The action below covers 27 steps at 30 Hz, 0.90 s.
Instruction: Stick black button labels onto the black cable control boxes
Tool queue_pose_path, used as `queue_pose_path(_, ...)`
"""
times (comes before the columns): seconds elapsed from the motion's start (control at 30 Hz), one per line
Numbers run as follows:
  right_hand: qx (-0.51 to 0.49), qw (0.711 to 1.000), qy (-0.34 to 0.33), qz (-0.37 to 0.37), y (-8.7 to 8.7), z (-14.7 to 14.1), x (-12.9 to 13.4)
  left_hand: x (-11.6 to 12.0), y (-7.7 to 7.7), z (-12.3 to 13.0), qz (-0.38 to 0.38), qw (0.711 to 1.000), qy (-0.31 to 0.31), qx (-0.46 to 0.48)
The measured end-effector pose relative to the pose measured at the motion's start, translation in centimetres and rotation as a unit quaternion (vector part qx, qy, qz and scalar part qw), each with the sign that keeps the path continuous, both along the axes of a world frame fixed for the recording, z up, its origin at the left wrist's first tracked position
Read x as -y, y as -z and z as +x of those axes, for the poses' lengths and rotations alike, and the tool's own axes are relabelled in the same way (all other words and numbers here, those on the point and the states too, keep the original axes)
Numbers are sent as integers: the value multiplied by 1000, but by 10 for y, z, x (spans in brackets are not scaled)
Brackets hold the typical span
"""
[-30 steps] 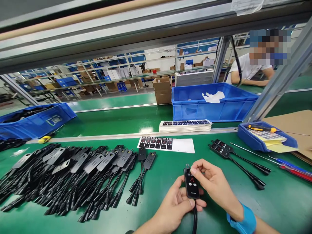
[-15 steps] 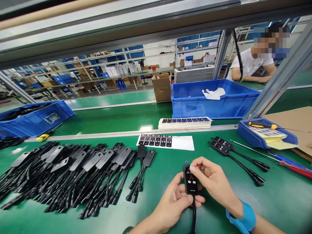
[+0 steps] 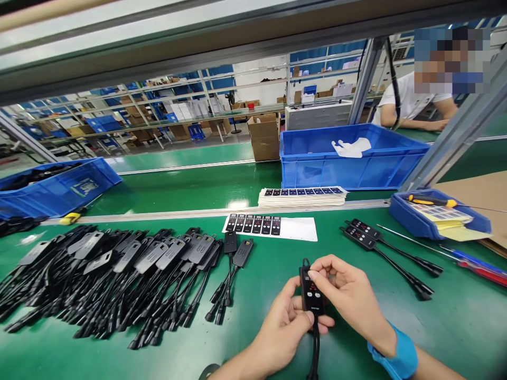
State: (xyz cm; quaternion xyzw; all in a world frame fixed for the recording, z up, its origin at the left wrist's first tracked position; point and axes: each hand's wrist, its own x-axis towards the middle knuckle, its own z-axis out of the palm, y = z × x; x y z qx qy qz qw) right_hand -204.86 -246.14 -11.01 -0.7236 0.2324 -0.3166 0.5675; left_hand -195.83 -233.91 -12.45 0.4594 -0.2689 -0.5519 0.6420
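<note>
Little is changing — your left hand [image 3: 287, 319] is gripping the controller [image 3: 312, 295], your right hand [image 3: 346, 290] touching its top, grip unclear — so you're apparently staying on it.

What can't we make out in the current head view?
All in the head view:
- Back of the black two-button controller: faces away, with the left hand around it.
- Its upper right corner: covered by the right hand.
- Its lettering: too small to read.
- Far end of its cable: cut off by the bottom edge.
- Left part of the left blue bin: cut off by the left edge.
</note>
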Motion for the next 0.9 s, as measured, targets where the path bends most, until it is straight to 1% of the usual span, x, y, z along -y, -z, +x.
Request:
queue_pose_path(0.2, -8, 1000, 8, -3, 4, 1, 1, 0, 2, 1, 2, 1000, 2, 8)
queue_pose_path(0.53, -17, 1000, 16, -11, 5, 1, 2, 0, 3, -2, 3, 1000, 2, 29)
queue_pose_path(0.6, -28, 999, 11, -32, 7, 1, 3, 0, 3, -2, 3, 1000, 1, 31)
queue_pose_path(0.63, -33, 998, 9, -54, 8, 0, 4, 0, 3, -1, 2, 1000, 1, 30)
queue_pose_path(0.7, -41, 991, 14, -123, 8, -1, 7, 0, 2, 0, 3, 1000, 0, 17)
queue_pose_path(0.77, -55, 981, 33, -183, 8, -2, 12, 1, 1, 2, 6, 1000, -1, -6)
queue_pose_path(0.8, -66, 978, 38, -195, 8, -2, 14, 2, 1, 2, 9, 1000, -2, -16)
queue_pose_path(0.83, -78, 978, 33, -191, 8, -1, 16, 2, 1, 3, 11, 1000, -4, -24)
queue_pose_path(0.9, -102, 983, -9, -154, 11, 0, 18, 3, 2, 5, 12, 999, -10, -36)
